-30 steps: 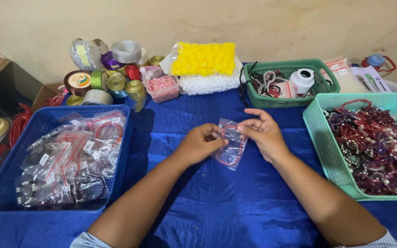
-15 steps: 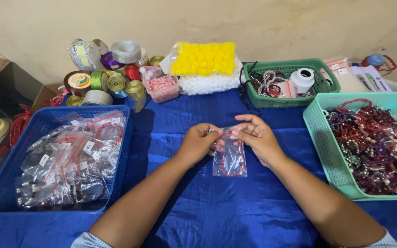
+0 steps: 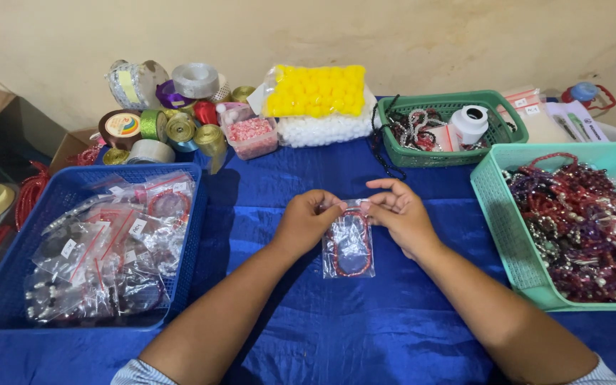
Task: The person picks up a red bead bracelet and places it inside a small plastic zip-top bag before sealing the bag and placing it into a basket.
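Observation:
A small clear plastic bag with a red bead bracelet inside hangs upright between my hands over the blue cloth. My left hand pinches the bag's top left corner. My right hand pinches its top right corner, fingers curled. The bag's lower edge rests near the cloth.
A blue basket of bagged bracelets stands at the left. A mint basket of loose bead bracelets is at the right. Behind are ribbon rolls, a bag of yellow balls, a box of pink beads and a green basket.
The bag has turned from tilted to hanging straight down, and both hands have come closer together along its top edge.

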